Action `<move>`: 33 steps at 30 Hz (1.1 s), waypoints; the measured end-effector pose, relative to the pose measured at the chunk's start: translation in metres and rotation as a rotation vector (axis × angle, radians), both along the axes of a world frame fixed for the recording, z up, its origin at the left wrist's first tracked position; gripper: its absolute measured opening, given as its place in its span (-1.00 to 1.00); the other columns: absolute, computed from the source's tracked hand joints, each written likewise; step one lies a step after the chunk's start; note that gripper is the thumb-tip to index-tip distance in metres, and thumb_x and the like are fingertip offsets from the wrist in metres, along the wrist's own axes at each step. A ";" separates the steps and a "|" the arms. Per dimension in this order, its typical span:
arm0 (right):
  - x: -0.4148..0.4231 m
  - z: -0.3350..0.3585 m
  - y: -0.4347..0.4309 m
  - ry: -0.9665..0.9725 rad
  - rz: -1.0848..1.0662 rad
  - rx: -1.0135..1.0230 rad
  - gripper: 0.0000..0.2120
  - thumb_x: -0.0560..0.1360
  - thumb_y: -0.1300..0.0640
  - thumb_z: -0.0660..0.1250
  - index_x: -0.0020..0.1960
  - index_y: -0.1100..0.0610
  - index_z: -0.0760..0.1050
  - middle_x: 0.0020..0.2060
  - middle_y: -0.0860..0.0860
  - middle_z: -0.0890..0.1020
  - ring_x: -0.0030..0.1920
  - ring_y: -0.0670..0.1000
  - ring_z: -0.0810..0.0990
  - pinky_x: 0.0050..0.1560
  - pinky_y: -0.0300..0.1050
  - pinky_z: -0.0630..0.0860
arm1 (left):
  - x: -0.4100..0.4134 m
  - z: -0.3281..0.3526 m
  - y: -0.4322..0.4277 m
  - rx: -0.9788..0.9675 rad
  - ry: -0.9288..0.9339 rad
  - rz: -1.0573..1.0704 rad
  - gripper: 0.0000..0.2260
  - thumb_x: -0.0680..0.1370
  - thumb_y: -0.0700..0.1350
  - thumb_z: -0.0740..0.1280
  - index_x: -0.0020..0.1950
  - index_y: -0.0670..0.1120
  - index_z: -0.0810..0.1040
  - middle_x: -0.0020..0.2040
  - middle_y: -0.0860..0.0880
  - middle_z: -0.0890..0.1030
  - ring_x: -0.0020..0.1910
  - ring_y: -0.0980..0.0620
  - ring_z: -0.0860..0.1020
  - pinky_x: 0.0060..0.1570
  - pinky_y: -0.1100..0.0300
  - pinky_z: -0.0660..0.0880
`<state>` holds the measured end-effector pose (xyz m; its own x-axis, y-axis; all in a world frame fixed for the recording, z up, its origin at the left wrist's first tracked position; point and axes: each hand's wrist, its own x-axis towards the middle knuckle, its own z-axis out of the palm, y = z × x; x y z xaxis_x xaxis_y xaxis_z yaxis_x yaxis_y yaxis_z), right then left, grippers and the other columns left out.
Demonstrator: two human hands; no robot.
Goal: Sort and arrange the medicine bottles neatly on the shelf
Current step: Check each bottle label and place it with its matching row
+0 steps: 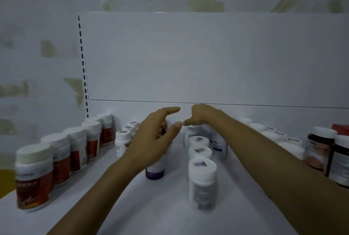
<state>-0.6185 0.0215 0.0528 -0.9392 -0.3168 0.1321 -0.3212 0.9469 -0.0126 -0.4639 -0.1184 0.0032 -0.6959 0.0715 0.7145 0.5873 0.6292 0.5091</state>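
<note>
From my feed both arms reach in over the white shelf (132,212) toward its back edge. My left hand (151,140) is spread, thumb and forefinger well apart, in front of the upper part of a bottle with a purple base (154,173) that stands upright near the shelf's middle; I cannot tell whether the fingers touch it. My right hand (203,115) is just beside it near the back edge, knuckles bent, one digit stretched toward the left thumb; I cannot tell if it holds anything. A file of white bottles (202,182) runs from the front toward the back just right of the purple-based one. Red-labelled bottles (62,159) line the left edge, small white bottles (121,140) stand behind my left hand, and dark-labelled jars (319,149) stand at the right edge. The picture is blurred.
</note>
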 end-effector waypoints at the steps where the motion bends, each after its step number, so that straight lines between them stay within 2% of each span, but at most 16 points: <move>1: -0.007 -0.006 -0.003 -0.005 -0.036 -0.025 -0.37 0.49 -0.23 0.31 0.31 0.24 0.39 0.24 0.16 0.52 0.15 0.14 0.52 0.06 -0.04 0.44 | -0.005 -0.003 -0.008 -0.005 0.028 -0.015 -0.57 0.48 0.26 0.12 0.32 0.17 0.40 0.09 0.22 0.51 0.10 0.28 0.46 0.08 0.51 0.35; 3: -0.017 -0.016 -0.006 -0.014 -0.084 -0.072 -0.34 0.45 -0.25 0.34 0.29 0.25 0.38 0.21 0.17 0.53 0.14 0.15 0.52 0.01 -0.06 0.43 | -0.013 -0.008 -0.020 -0.001 0.081 -0.023 -0.67 0.57 0.21 0.16 0.31 0.20 0.35 0.11 0.33 0.42 0.10 0.45 0.37 0.02 0.63 0.25; 4: -0.023 -0.021 -0.008 -0.016 -0.100 -0.101 -0.35 0.43 -0.25 0.38 0.25 0.25 0.40 0.18 0.18 0.55 0.08 0.14 0.53 -0.05 -0.08 0.43 | -0.016 -0.012 -0.025 0.011 0.118 -0.025 -0.66 0.55 0.18 0.18 0.32 0.19 0.33 0.13 0.33 0.40 0.10 0.45 0.37 0.03 0.64 0.24; 8: -0.028 -0.022 -0.012 0.017 -0.125 -0.289 -0.48 0.35 -0.10 0.50 0.09 0.20 0.39 0.03 0.15 0.56 -0.10 0.10 0.52 -0.36 -0.16 0.39 | -0.025 -0.020 -0.040 -0.064 0.353 0.054 -0.60 0.54 0.08 0.16 0.37 0.04 0.35 0.21 0.13 0.47 0.17 0.19 0.41 0.20 0.51 0.23; 10: -0.014 -0.010 -0.010 0.104 -0.089 -0.404 -0.53 0.36 -0.03 0.48 0.12 0.16 0.38 0.05 0.12 0.54 -0.05 0.09 0.51 -0.27 -0.12 0.44 | -0.027 -0.018 -0.043 -0.127 0.455 0.113 -0.59 0.54 0.03 0.17 0.36 -0.07 0.40 0.24 -0.02 0.52 0.22 0.08 0.41 0.22 0.38 0.26; 13: 0.031 0.011 -0.007 0.187 0.037 -0.785 -0.64 0.38 0.03 0.46 0.10 0.08 0.42 0.03 0.08 0.56 -0.02 0.08 0.58 -0.04 0.04 0.60 | -0.026 -0.015 -0.042 -0.117 0.486 0.177 -0.55 0.55 0.05 0.16 0.38 -0.12 0.41 0.33 -0.08 0.48 0.29 0.00 0.40 0.25 0.21 0.32; 15: 0.075 0.019 -0.005 0.155 0.144 -1.051 -0.71 0.43 0.13 0.43 0.09 0.10 0.44 -0.01 0.11 0.59 -0.02 0.09 0.62 -0.06 0.02 0.65 | -0.023 -0.015 -0.040 -0.067 0.436 0.154 -0.49 0.53 0.12 0.18 0.42 -0.09 0.35 0.40 -0.09 0.41 0.34 0.00 0.35 0.29 0.19 0.28; 17: 0.120 0.018 -0.004 0.085 0.248 -1.238 -0.76 0.48 0.24 0.38 0.12 0.15 0.45 -0.05 0.08 0.61 -0.03 0.07 0.64 -0.11 -0.04 0.66 | -0.015 -0.014 -0.036 0.012 0.341 0.072 -0.42 0.49 0.23 0.20 0.45 0.03 0.24 0.45 -0.05 0.35 0.38 0.06 0.31 0.30 0.32 0.20; 19: 0.160 0.011 -0.003 0.052 0.341 -1.351 -0.77 0.50 0.30 0.33 0.15 0.18 0.45 -0.08 0.01 0.63 -0.07 0.02 0.67 -0.17 -0.13 0.65 | -0.001 -0.012 -0.035 0.105 0.244 -0.062 -0.37 0.43 0.29 0.25 0.44 0.12 0.21 0.38 0.02 0.41 0.30 0.14 0.40 0.21 0.42 0.32; 20: 0.177 0.005 -0.003 0.056 0.372 -1.380 -0.77 0.50 0.31 0.31 0.14 0.17 0.46 -0.08 0.00 0.64 -0.09 0.00 0.68 -0.19 -0.17 0.63 | 0.007 -0.011 -0.036 0.149 0.211 -0.150 -0.38 0.41 0.29 0.31 0.41 0.13 0.25 0.30 0.07 0.46 0.21 0.17 0.47 0.07 0.44 0.44; 21: 0.191 -0.003 -0.003 0.059 0.392 -1.404 -0.77 0.50 0.33 0.30 0.13 0.14 0.47 -0.07 0.00 0.65 -0.09 -0.01 0.68 -0.19 -0.19 0.62 | 0.015 -0.012 -0.040 0.172 0.197 -0.225 -0.41 0.39 0.26 0.36 0.36 0.15 0.30 0.21 0.13 0.49 0.14 0.20 0.52 -0.07 0.44 0.50; 23: 0.215 -0.026 -0.007 0.043 0.420 -1.456 -0.73 0.49 0.34 0.31 0.13 0.08 0.47 -0.01 0.02 0.66 -0.06 -0.02 0.68 -0.17 -0.19 0.61 | 0.031 -0.019 -0.053 0.149 0.189 -0.302 -0.48 0.35 0.20 0.42 0.27 0.18 0.38 0.12 0.20 0.52 0.08 0.19 0.55 -0.19 0.37 0.56; 25: 0.230 -0.051 -0.017 0.009 0.449 -1.471 -0.68 0.48 0.27 0.39 0.17 0.04 0.48 0.04 0.01 0.64 -0.02 -0.04 0.67 -0.16 -0.19 0.61 | 0.046 -0.032 -0.070 0.117 0.164 -0.321 -0.47 0.33 0.14 0.45 0.27 0.11 0.43 0.16 0.20 0.53 0.11 0.15 0.56 -0.15 0.30 0.58; 28: 0.232 -0.090 -0.041 -0.108 0.439 -1.424 -0.61 0.40 0.11 0.46 0.19 -0.03 0.46 0.08 -0.01 0.61 0.00 -0.07 0.67 -0.15 -0.15 0.63 | 0.063 -0.057 -0.090 0.060 0.085 -0.329 -0.45 0.33 0.02 0.55 0.26 0.05 0.44 0.19 0.25 0.50 0.16 0.18 0.52 -0.09 0.35 0.55; 30: 0.227 -0.108 -0.054 -0.168 0.414 -1.431 -0.64 0.42 0.18 0.41 0.18 -0.01 0.46 0.10 0.03 0.59 0.01 -0.06 0.66 -0.14 -0.12 0.64 | 0.070 -0.070 -0.100 0.072 -0.034 -0.318 -0.45 0.32 -0.02 0.56 0.24 0.10 0.42 0.17 0.30 0.48 0.15 0.22 0.52 -0.08 0.36 0.54; 33: 0.220 -0.124 -0.061 -0.115 0.439 -1.346 -0.62 0.42 0.34 0.43 0.14 0.02 0.48 0.11 -0.01 0.59 0.09 -0.06 0.63 0.01 -0.11 0.61 | 0.074 -0.078 -0.110 0.140 -0.260 -0.329 -0.43 0.35 0.06 0.51 0.29 0.21 0.34 0.14 0.32 0.50 0.08 0.24 0.56 -0.07 0.32 0.55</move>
